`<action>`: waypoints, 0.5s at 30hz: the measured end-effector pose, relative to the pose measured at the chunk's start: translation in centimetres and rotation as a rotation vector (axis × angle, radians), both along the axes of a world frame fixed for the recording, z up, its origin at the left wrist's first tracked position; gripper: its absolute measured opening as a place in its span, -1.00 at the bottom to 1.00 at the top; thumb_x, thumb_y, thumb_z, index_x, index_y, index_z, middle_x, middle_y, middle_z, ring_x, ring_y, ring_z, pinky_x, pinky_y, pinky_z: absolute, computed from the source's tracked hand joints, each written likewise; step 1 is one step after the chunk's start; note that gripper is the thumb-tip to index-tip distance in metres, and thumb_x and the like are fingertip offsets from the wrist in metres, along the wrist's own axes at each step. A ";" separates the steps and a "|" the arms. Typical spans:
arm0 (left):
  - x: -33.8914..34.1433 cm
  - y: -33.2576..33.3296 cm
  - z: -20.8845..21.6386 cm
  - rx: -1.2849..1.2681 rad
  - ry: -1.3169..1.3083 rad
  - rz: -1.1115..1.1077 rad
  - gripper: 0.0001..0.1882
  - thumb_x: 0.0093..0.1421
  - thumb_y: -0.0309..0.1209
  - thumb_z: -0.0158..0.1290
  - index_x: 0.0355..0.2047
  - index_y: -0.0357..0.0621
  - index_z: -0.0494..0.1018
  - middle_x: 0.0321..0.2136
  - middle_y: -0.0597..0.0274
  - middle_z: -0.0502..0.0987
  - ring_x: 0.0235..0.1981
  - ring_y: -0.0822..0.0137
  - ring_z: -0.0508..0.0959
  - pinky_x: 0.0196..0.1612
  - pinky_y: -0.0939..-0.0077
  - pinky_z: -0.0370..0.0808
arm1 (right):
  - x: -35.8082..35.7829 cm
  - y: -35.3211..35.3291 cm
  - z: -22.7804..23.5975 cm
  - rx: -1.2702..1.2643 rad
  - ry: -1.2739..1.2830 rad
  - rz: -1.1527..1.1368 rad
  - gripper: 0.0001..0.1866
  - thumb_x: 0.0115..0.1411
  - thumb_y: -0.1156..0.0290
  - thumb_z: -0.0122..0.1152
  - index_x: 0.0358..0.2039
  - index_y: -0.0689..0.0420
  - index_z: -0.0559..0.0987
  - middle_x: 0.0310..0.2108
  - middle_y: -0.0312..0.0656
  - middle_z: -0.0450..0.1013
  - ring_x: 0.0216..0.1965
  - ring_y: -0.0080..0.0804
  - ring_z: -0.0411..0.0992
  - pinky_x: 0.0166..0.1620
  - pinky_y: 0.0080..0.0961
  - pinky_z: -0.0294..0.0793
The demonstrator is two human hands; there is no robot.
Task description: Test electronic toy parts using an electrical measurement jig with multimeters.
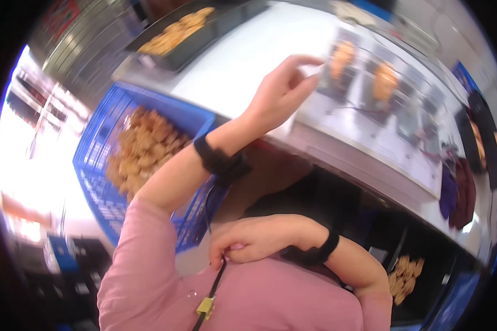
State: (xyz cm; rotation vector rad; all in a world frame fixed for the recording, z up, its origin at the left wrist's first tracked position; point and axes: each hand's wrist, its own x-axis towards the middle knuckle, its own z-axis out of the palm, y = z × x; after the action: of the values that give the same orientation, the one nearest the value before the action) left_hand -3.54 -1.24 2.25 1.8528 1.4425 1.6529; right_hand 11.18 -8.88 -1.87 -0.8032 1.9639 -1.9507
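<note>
While the left hand (pixel 284 94) hovers above the table (pixel 248 49): thumb and fingers apart, right beside the nearest clear pack; contact lost in the blur!
Clear pack (pixel 342 57): far left end of the white board (pixel 348 129), golden snack inside; looks light, slick outside, likely crumbly within, so best pinched gently by its edge.
Right hand (pixel 259 237): fingers curled in at the pink shirt (pixel 292 292) and black cord (pixel 217 279); can't tell whether they grip.
Blue crate (pixel 174 105): heaped with golden-brown pieces.
Dark tray (pixel 226 28): more golden pieces.
</note>
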 end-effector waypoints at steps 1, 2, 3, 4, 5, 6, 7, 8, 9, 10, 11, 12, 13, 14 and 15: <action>-0.2 -0.4 1.4 0.031 0.004 0.015 -0.69 0.32 -0.40 0.07 0.07 -0.10 0.42 -0.58 0.46 0.35 -0.50 0.62 0.34 -0.36 0.69 0.34 | -0.3 -0.2 0.0 0.052 -0.049 0.034 -0.79 0.19 0.52 0.03 -0.19 0.16 0.58 -0.16 -0.12 0.48 -0.02 -0.20 0.40 0.05 -0.33 0.37; -0.4 -0.7 2.7 -0.036 -0.015 0.080 -0.69 0.32 -0.40 0.07 0.07 -0.10 0.42 -0.58 0.46 0.35 -0.50 0.62 0.34 -0.36 0.69 0.34 | -0.6 -0.4 0.2 0.034 -0.017 0.030 -0.81 0.21 0.51 0.04 -0.19 0.16 0.57 -0.15 -0.12 0.48 0.01 -0.19 0.39 0.07 -0.32 0.37; -0.8 -0.8 3.8 0.045 -0.010 0.094 -0.69 0.31 -0.40 0.07 0.05 -0.10 0.43 -0.59 0.43 0.37 -0.53 0.60 0.34 -0.41 0.64 0.34 | -0.9 -0.6 0.6 0.066 -0.042 0.053 -0.81 0.21 0.51 0.04 -0.19 0.16 0.57 -0.15 -0.12 0.48 0.01 -0.19 0.39 0.07 -0.32 0.37; -1.2 -0.7 5.0 0.113 0.002 0.095 -0.70 0.29 -0.39 0.08 0.03 -0.11 0.44 -0.61 0.40 0.38 -0.55 0.57 0.34 -0.46 0.60 0.34 | -1.1 -0.8 0.8 0.078 0.038 -0.005 -0.82 0.23 0.51 0.06 -0.19 0.15 0.57 -0.10 -0.11 0.48 0.03 -0.18 0.40 0.08 -0.32 0.37; -3.0 -0.2 6.3 0.132 -0.043 0.094 -0.71 0.30 -0.39 0.06 0.03 -0.10 0.45 -0.59 0.40 0.41 -0.54 0.57 0.37 -0.45 0.62 0.35 | -2.3 -0.9 1.3 0.087 0.081 -0.085 -0.83 0.24 0.51 0.07 -0.18 0.14 0.57 -0.06 -0.11 0.48 0.05 -0.16 0.40 0.09 -0.32 0.38; -3.6 0.0 7.0 0.157 -0.040 0.110 -0.71 0.30 -0.39 0.06 0.03 -0.10 0.45 -0.59 0.40 0.41 -0.54 0.57 0.37 -0.45 0.62 0.35 | -2.5 -1.5 1.5 0.088 0.102 -0.051 -0.83 0.24 0.51 0.07 -0.18 0.14 0.57 -0.06 -0.11 0.48 0.05 -0.16 0.40 0.09 -0.32 0.38; -4.4 0.4 7.4 0.221 -0.021 0.124 -0.70 0.30 -0.38 0.06 0.03 -0.11 0.45 -0.56 0.36 0.43 -0.53 0.55 0.38 -0.43 0.59 0.37 | -2.9 -2.3 1.9 0.093 0.177 -0.210 -0.82 0.19 0.54 0.11 -0.19 0.15 0.57 -0.05 -0.10 0.47 0.00 -0.13 0.42 0.06 -0.33 0.40; -5.4 0.9 7.8 0.284 -0.002 0.140 -0.70 0.30 -0.37 0.07 0.02 -0.11 0.46 -0.53 0.32 0.45 -0.52 0.53 0.39 -0.42 0.56 0.39 | -3.2 -2.8 2.1 0.140 0.209 -0.352 -0.80 0.14 0.57 0.15 -0.20 0.15 0.57 -0.04 -0.09 0.47 -0.04 -0.09 0.43 0.04 -0.33 0.42; -6.6 1.6 8.1 0.184 -0.093 0.062 -0.69 0.38 -0.38 -0.02 0.09 -0.19 0.34 -0.52 0.41 0.37 -0.46 0.57 0.37 -0.39 0.66 0.34 | -3.2 -3.2 2.3 0.109 0.331 -0.438 -0.79 0.12 0.53 0.20 -0.19 0.12 0.56 -0.01 -0.12 0.47 -0.10 -0.14 0.44 -0.02 -0.35 0.44; -7.5 2.4 8.0 0.181 -0.105 0.073 -0.69 0.38 -0.38 -0.02 0.09 -0.19 0.34 -0.52 0.41 0.37 -0.46 0.57 0.37 -0.39 0.66 0.34 | -3.0 -3.4 2.4 0.089 0.378 -0.446 -0.79 0.12 0.53 0.20 -0.19 0.12 0.56 -0.01 -0.12 0.47 -0.10 -0.14 0.44 -0.02 -0.35 0.44; -8.2 3.1 7.8 0.237 -0.090 0.111 -0.70 0.38 -0.38 -0.01 0.06 -0.20 0.36 -0.54 0.42 0.36 -0.48 0.58 0.36 -0.41 0.66 0.33 | -2.7 -3.4 2.4 0.194 0.489 -0.463 -0.77 0.09 0.50 0.21 -0.19 0.10 0.57 -0.02 -0.15 0.48 -0.15 -0.20 0.44 -0.06 -0.38 0.44; -9.1 3.6 7.3 0.293 -0.075 0.150 -0.72 0.37 -0.38 0.00 0.04 -0.21 0.38 -0.55 0.43 0.36 -0.51 0.59 0.36 -0.43 0.66 0.32 | -2.5 -3.5 2.3 0.283 0.603 -0.498 -0.75 0.07 0.48 0.22 -0.19 0.07 0.57 -0.02 -0.18 0.49 -0.19 -0.25 0.44 -0.11 -0.41 0.44; -9.9 3.8 6.6 0.291 -0.085 0.158 -0.72 0.37 -0.38 0.00 0.04 -0.21 0.38 -0.55 0.43 0.36 -0.51 0.59 0.36 -0.43 0.66 0.32 | -2.2 -3.8 2.1 0.304 0.693 -0.523 -0.75 0.06 0.42 0.20 -0.20 0.07 0.55 -0.13 -0.23 0.50 -0.27 -0.33 0.42 -0.19 -0.44 0.41; -10.7 4.0 5.9 0.278 -0.088 0.233 -0.73 0.37 -0.40 -0.01 0.02 -0.22 0.39 -0.55 0.42 0.37 -0.51 0.59 0.35 -0.43 0.66 0.32 | -2.1 -4.0 1.8 0.314 0.713 -0.514 -0.75 0.06 0.42 0.20 -0.20 0.07 0.55 -0.13 -0.23 0.50 -0.27 -0.33 0.42 -0.19 -0.44 0.41; -11.1 4.6 5.4 0.274 -0.096 0.288 -0.74 0.37 -0.41 -0.01 0.01 -0.23 0.39 -0.55 0.42 0.37 -0.52 0.59 0.35 -0.44 0.67 0.31 | -2.0 -4.3 1.4 0.290 0.755 -0.508 -0.72 0.04 0.40 0.28 -0.19 0.10 0.56 -0.15 -0.18 0.51 -0.27 -0.28 0.44 -0.21 -0.42 0.43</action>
State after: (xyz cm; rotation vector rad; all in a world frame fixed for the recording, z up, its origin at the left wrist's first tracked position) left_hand -14.63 3.40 7.66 1.7298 1.5674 2.1407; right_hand 9.20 -13.16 -0.42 -1.1578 3.0600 -1.6397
